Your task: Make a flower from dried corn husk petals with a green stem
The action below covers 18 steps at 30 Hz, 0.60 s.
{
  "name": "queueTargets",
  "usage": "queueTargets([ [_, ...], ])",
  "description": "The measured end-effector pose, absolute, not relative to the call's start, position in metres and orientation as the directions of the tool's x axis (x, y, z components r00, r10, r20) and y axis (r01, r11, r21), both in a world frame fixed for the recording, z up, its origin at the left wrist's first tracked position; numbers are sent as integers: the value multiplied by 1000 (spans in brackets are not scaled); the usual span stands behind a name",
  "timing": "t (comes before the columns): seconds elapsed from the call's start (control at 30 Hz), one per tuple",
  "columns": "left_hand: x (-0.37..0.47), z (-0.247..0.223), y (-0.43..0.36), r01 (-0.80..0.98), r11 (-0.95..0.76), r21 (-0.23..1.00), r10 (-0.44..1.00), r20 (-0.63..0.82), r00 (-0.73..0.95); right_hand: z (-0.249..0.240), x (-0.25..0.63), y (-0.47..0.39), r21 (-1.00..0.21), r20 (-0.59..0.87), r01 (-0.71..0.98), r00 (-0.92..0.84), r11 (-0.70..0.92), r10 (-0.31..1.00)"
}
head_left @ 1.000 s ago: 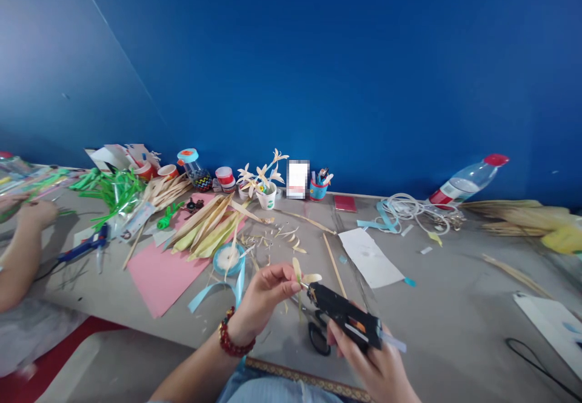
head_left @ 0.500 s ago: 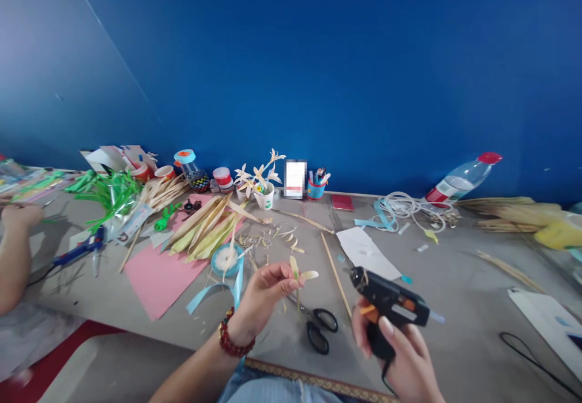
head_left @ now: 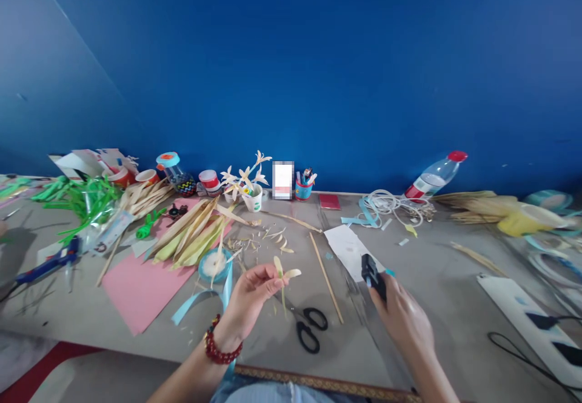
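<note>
Glue gun [head_left: 373, 277] has been shifted off to the right since the earlier frames: a second ago its nozzle was held right at the petal piece [head_left: 294, 273], now it is well apart from it and turned away from the wearer. Left-hand pinch is unchanged. The view has also been swung to the right, so more of the power strip [head_left: 522, 309] is shown.

Head view, status: two pale petals are seen splayed on a thin stem. Glue was probably just applied; no bead can be made out, so the bond can't be confirmed. Fewer petals are shown on it than on the flowers [head_left: 245, 177] stood in the white cup [head_left: 253, 200], so it is judged only partly built. Loose slivers [head_left: 284, 245] are left strewn on the table [head_left: 445, 282], with uncut-looking husks [head_left: 191, 233] laid over pink paper [head_left: 140, 297].

Head view, positions: the petal piece is pinched between thumb and fingers of the left hand [head_left: 252, 297], petals up, stem hanging below the fingertips. Scissors [head_left: 300, 325] are laid just beyond the stem's lower end, to its right. Glue gun is gripped in the right hand [head_left: 407, 318], over the near end of a white sheet [head_left: 345, 248]; whether it is touching the sheet cannot be told.
</note>
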<state>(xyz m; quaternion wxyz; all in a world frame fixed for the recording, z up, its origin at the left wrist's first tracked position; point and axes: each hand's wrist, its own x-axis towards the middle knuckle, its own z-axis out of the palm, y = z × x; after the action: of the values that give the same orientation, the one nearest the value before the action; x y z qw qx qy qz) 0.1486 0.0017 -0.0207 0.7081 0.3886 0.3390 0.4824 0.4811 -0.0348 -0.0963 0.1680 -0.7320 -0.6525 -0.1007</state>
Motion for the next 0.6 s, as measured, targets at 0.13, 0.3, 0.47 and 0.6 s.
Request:
queueTargets([
  [0.13, 149, -18, 1, -418, 233, 878, 942, -96, 323, -109, 488, -34, 49, 440, 999, -30, 9, 898],
  [0.3, 147, -13, 2, -308, 143, 941, 944, -36, 328, -98, 490, -42, 62, 369, 998, -30, 7, 929],
  [0.47, 140, -1, 8, -95, -60, 994, 934, 90, 345, -61, 483, -50, 0, 295, 1000, 26, -27, 955],
  [0.6, 140, 9, 9, -31, -176, 984, 902, 174, 394, -18, 443, -43, -393, 377, 899, -33, 192, 926],
])
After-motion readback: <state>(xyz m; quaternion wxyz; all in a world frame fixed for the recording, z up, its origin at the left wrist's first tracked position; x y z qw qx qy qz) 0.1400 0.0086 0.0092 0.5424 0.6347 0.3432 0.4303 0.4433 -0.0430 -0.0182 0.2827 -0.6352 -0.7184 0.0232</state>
